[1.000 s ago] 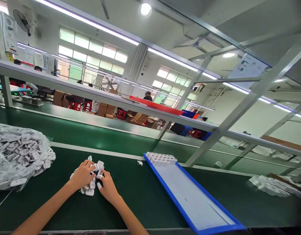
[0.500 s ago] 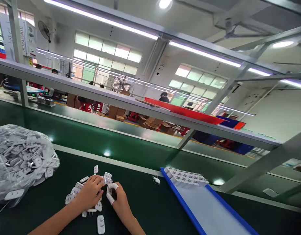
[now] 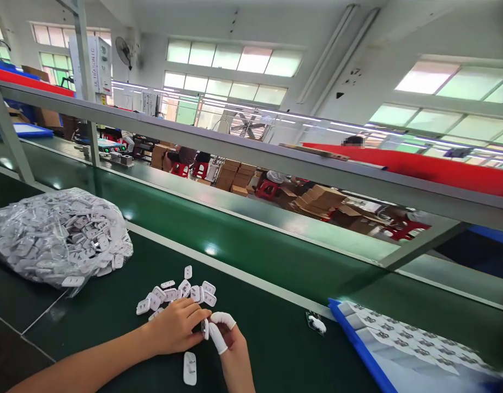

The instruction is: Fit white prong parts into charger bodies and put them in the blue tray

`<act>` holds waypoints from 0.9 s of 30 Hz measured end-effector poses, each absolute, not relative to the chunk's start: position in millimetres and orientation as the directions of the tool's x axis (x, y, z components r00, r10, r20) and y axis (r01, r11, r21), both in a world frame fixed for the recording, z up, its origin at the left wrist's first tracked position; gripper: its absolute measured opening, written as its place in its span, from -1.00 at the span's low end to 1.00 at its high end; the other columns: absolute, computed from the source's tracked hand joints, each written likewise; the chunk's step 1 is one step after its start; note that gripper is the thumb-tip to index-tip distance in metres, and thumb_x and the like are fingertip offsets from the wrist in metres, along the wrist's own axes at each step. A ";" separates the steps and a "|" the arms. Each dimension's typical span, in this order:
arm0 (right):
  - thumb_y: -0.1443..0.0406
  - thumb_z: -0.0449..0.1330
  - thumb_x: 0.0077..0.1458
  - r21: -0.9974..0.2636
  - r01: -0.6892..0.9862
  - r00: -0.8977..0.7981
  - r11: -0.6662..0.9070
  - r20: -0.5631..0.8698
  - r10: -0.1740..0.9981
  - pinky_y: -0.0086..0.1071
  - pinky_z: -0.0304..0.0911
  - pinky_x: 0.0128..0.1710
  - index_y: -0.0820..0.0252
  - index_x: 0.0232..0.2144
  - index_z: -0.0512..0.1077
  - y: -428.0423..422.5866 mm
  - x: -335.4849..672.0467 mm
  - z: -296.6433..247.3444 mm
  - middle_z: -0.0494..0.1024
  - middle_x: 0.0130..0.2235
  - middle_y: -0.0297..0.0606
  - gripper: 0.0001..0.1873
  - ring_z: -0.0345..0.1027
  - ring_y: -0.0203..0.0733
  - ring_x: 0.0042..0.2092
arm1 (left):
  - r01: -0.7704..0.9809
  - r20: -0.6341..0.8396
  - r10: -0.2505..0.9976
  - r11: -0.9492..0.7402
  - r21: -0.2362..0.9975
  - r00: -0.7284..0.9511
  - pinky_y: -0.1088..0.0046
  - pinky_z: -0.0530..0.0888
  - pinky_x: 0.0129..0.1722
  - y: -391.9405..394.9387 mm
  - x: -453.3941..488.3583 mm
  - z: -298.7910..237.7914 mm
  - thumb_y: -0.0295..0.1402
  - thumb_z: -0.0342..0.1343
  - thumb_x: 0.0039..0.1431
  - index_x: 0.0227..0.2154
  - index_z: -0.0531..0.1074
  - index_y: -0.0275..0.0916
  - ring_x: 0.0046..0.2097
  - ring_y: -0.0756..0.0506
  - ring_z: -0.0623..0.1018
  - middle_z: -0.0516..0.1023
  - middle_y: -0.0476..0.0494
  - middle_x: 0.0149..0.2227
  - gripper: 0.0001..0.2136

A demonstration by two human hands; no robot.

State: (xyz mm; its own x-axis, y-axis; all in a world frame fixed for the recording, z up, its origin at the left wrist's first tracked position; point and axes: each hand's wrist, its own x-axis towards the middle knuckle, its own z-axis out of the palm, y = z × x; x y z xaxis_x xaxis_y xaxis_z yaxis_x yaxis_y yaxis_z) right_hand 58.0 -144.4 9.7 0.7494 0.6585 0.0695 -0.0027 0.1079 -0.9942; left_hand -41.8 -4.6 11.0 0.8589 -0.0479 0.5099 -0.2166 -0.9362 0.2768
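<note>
- Left hand [image 3: 175, 328]: fingers closed on a small white piece [image 3: 205, 328], held above the dark green surface [image 3: 284, 355].
- Right hand [image 3: 237, 349]: two fingers in white covers, bent, their tips at the right side of the same piece; cannot tell whether they grip it.
- Loose white parts [image 3: 169, 295], some with metal pins, lie grouped just beyond the left hand.
- One pinned part [image 3: 190, 368] lies apart, on the near side of the hands.
- Clear bag [image 3: 42, 240] of similar parts: far left.
- Blue-rimmed tray [image 3: 360, 349]: right, bearing rows of white blocks [image 3: 415, 335].
- Small black-and-white item [image 3: 316, 323]: left of the tray.
</note>
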 end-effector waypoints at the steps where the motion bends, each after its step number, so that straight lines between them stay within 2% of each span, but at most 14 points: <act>1: 0.07 0.41 -0.20 -0.995 -0.008 0.744 0.098 0.060 0.665 -0.25 0.39 -0.24 0.14 -0.45 0.50 -145.3 59.2 10.6 0.53 -0.39 -0.23 -0.68 0.44 -0.07 -0.33 | -0.232 0.534 -0.052 -0.933 0.275 0.844 0.28 0.47 -0.19 -4.2 -41.6 9.2 -0.34 0.07 0.21 0.02 0.25 -0.25 -0.18 -0.17 0.52 0.53 -0.16 -0.17 -0.67; 4: 0.07 0.40 -0.17 -0.998 -0.039 0.709 0.059 0.014 0.705 -0.23 0.39 -0.20 0.14 -0.39 0.53 -148.7 62.2 10.4 0.56 -0.34 -0.20 -0.68 0.45 -0.04 -0.28 | -0.262 0.578 -0.077 -0.934 0.243 0.812 0.30 0.46 -0.26 -2.8 -40.3 6.7 -0.17 0.03 0.26 0.01 0.26 -0.29 -0.23 -0.15 0.53 0.53 -0.17 -0.22 -0.64; 7: 0.08 0.40 -0.15 -0.987 -0.154 0.670 0.047 -0.070 0.739 -0.23 0.37 -0.16 0.14 -0.35 0.55 -150.2 60.3 13.3 0.56 -0.31 -0.20 -0.67 0.43 -0.03 -0.23 | -0.258 0.618 -0.086 -0.946 0.195 0.782 0.32 0.45 -0.28 -1.0 -39.5 8.5 -0.05 -0.06 0.31 0.01 0.27 -0.32 -0.26 -0.14 0.53 0.54 -0.16 -0.26 -0.57; 11: 0.12 0.42 -0.18 -0.900 -0.423 0.618 0.104 -0.203 0.759 -0.30 0.36 -0.24 0.15 -0.40 0.54 -146.5 50.3 25.5 0.53 -0.32 -0.24 -0.71 0.38 -0.15 -0.29 | -0.239 0.616 -0.073 -0.952 0.191 0.785 0.33 0.43 -0.26 2.6 -42.3 12.1 -0.02 -0.12 0.33 -0.03 0.33 -0.31 -0.26 -0.14 0.54 0.54 -0.17 -0.29 -0.56; 14: 0.14 0.43 -0.20 -0.837 -0.526 0.598 0.149 -0.240 0.765 -0.31 0.36 -0.24 0.13 -0.42 0.53 -143.2 47.4 28.7 0.51 -0.35 -0.28 -0.72 0.36 -0.21 -0.32 | -0.222 0.580 -0.040 -0.944 0.245 0.813 0.32 0.43 -0.22 5.4 -43.6 13.0 -0.06 -0.09 0.34 -0.03 0.36 -0.29 -0.22 -0.15 0.54 0.55 -0.17 -0.25 -0.60; 19: 0.13 0.39 -0.15 -0.846 -0.516 0.608 0.137 -0.249 0.754 -0.24 0.37 -0.22 0.11 -0.38 0.51 -146.4 47.8 26.9 0.53 -0.34 -0.26 -0.73 0.39 -0.16 -0.29 | -0.229 0.599 -0.037 -0.941 0.248 0.800 0.33 0.45 -0.20 3.4 -44.7 17.9 -0.13 -0.09 0.35 -0.03 0.37 -0.30 -0.21 -0.12 0.54 0.55 -0.17 -0.23 -0.65; 23: 0.14 0.41 -0.17 -0.847 -0.517 0.611 0.123 -0.265 0.746 -0.20 0.38 -0.19 0.11 -0.37 0.54 -146.0 45.4 29.1 0.56 -0.29 -0.23 -0.72 0.42 -0.12 -0.26 | -0.249 0.704 -0.038 -0.947 0.201 0.709 0.38 0.45 -0.24 -1.0 -46.5 22.0 -0.20 -0.06 0.34 -0.10 0.39 -0.30 -0.25 -0.09 0.52 0.54 -0.15 -0.28 -0.72; 27: 0.15 0.43 -0.23 -0.894 -0.441 0.634 0.079 -0.247 0.733 -0.14 0.41 -0.20 0.12 -0.40 0.58 -146.2 50.5 16.5 0.57 -0.30 -0.15 -0.71 0.45 -0.04 -0.26 | -0.206 0.693 -0.067 -0.971 0.119 0.718 0.40 0.45 -0.29 -1.3 -45.4 18.1 -0.16 -0.10 0.35 -0.12 0.43 -0.27 -0.32 -0.07 0.49 0.50 -0.11 -0.38 -0.68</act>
State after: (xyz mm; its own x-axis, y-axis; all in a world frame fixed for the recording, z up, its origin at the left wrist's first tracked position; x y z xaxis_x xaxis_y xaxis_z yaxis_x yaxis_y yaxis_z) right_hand 50.5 -146.2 16.5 0.6338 0.7329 -0.2475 -0.4405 0.0790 -0.8942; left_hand -45.4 -1.3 18.1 0.7179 -0.0673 0.6929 -0.2058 -0.9714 0.1189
